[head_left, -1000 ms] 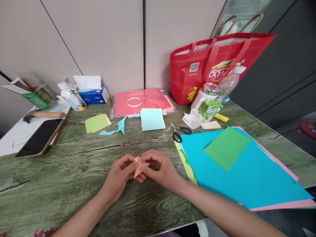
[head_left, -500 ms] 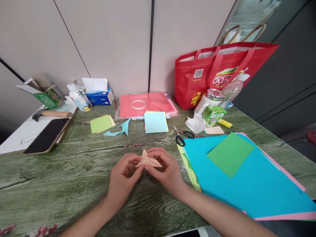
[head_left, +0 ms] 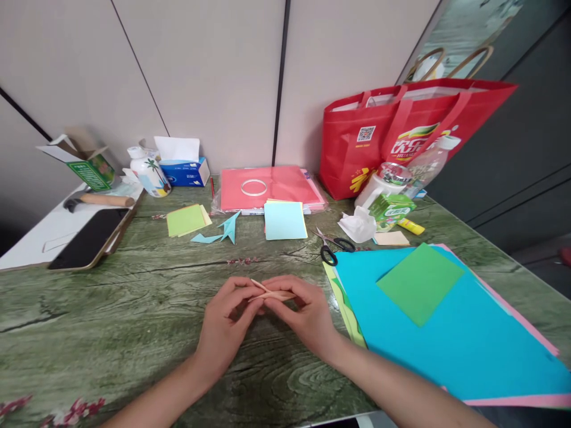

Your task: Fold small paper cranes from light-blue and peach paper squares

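Between my two hands is a small piece of folded peach-coloured paper (head_left: 277, 295), seen nearly edge-on. My left hand (head_left: 232, 310) pinches its left side between thumb and fingers. Closed on its right side, my right hand (head_left: 303, 306) has the thumb in front and the fingers behind. Fingers cover much of the folds. Beyond the hands, a light blue folded paper figure (head_left: 229, 227) lies on the table, beside a stack of light blue square sheets (head_left: 285, 220). Black-handled scissors (head_left: 329, 246) lie partly open to the right.
Large blue sheets (head_left: 428, 351) with a green square (head_left: 420, 284) on top cover the right side. A red bag (head_left: 348, 154), crumpled tissue (head_left: 357, 224) and green box (head_left: 391, 209) stand behind. At left are a phone (head_left: 91, 238), hammer (head_left: 100, 200) and green-yellow squares (head_left: 186, 220).
The folded paper has been tilted from showing its pointed, winged face to nearly edge-on. Both hands keep hold of it. The whole view has shifted slightly.
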`<control>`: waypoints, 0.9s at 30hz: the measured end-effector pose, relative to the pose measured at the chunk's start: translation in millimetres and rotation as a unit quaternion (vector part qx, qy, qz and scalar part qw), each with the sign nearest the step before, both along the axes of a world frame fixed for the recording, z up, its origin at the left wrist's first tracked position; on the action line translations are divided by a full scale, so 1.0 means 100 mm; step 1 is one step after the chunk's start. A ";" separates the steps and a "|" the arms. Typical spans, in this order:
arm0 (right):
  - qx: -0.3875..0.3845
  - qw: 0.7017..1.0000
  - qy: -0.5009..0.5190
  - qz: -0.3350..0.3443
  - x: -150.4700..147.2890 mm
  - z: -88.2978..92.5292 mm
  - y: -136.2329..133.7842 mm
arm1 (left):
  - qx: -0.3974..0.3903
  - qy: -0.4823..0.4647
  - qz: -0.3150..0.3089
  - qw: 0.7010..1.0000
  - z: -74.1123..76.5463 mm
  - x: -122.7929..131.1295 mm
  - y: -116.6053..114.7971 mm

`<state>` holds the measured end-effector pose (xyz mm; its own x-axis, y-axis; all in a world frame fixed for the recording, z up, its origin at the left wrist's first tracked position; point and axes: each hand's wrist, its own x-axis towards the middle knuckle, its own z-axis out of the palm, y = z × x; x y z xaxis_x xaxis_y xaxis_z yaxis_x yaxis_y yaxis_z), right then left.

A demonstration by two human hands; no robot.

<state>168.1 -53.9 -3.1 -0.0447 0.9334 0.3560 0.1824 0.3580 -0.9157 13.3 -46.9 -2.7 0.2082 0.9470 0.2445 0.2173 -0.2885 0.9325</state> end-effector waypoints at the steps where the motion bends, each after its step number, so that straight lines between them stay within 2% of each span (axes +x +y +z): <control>1: -0.005 1.000 -0.003 -0.003 0.00 0.00 0.00 | -0.018 -0.021 0.007 1.000 0.00 0.01 0.00; 4: -0.048 0.999 0.002 -0.006 0.00 0.00 -0.01 | -0.077 -0.080 0.042 0.993 0.01 0.03 0.02; 6: -0.084 0.996 0.016 -0.006 0.00 0.01 -0.01 | -0.093 -0.079 0.054 0.991 0.02 0.02 0.03; 11: -0.138 0.988 0.063 0.015 0.00 0.00 0.00 | -0.044 -0.006 0.039 0.998 0.03 -0.02 0.04; 14: -0.169 0.979 0.110 0.036 0.00 -0.03 0.02 | -0.039 -0.025 0.031 0.998 0.03 -0.02 0.03; 18: -0.217 0.962 0.159 0.040 0.01 -0.04 0.06 | -0.090 -0.072 0.022 0.993 0.07 0.01 0.01; 22: -0.282 0.928 0.235 0.069 0.02 -0.04 0.09 | -0.099 -0.099 0.019 0.990 0.09 0.02 0.01; 27: -0.382 0.860 0.312 0.129 0.05 -0.02 0.12 | -0.061 -0.108 -0.022 0.992 0.09 0.00 0.03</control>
<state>173.3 -42.3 -5.5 -0.3089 0.8928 -0.3277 -0.4257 -0.4379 -0.7918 13.1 -44.2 6.3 0.2055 0.9634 0.1723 -0.0007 -0.1759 0.9844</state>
